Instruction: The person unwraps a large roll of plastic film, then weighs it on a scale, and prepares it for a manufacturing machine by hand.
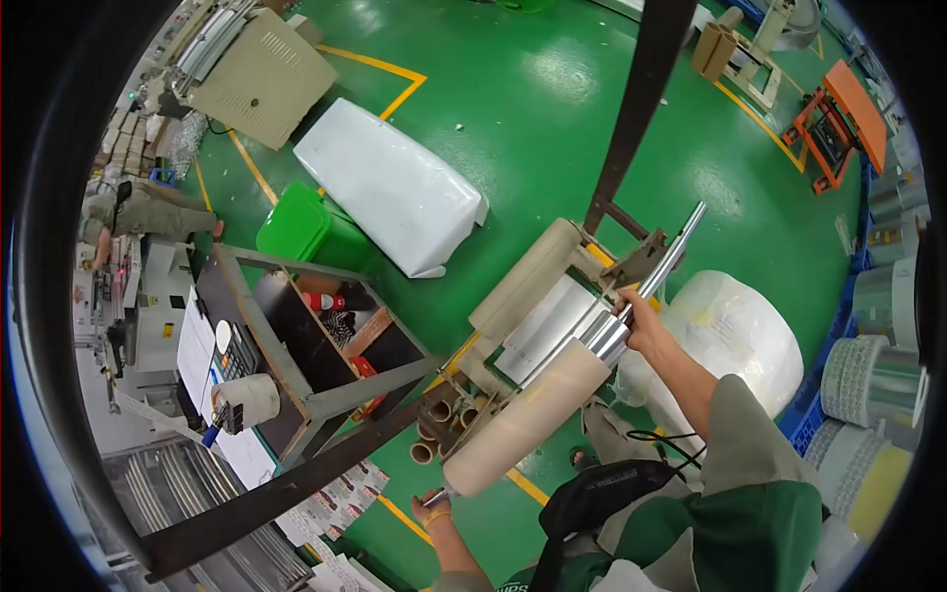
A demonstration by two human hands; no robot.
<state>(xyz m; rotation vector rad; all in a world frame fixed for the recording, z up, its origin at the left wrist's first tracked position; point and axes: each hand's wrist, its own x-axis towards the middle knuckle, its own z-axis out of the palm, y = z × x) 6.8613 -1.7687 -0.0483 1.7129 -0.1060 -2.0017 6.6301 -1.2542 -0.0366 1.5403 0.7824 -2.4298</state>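
Observation:
A pale, cream-coloured roll of film [533, 419] lies slanted in front of my body, with a shiny metal shaft [673, 252] running through it and sticking out far at the upper right. My right hand [639, 321] is closed around the shaft just beyond the metal collar [604, 335]. At the lower left end, my left hand [434, 505] is closed on the short shaft stub, its fingers partly hidden. Directly beyond the roll stands a machine frame with a beige roller [526, 276] and a bright metal plate [547, 331].
A large wrapped white roll [740, 335] stands close by my right arm. Cardboard tubes [434, 434] are left of the roll. A dark bench [316, 335] and a green bin [306, 227] stand further left. A dark post [646, 109] rises beyond the machine. Another person [148, 212] is at far left.

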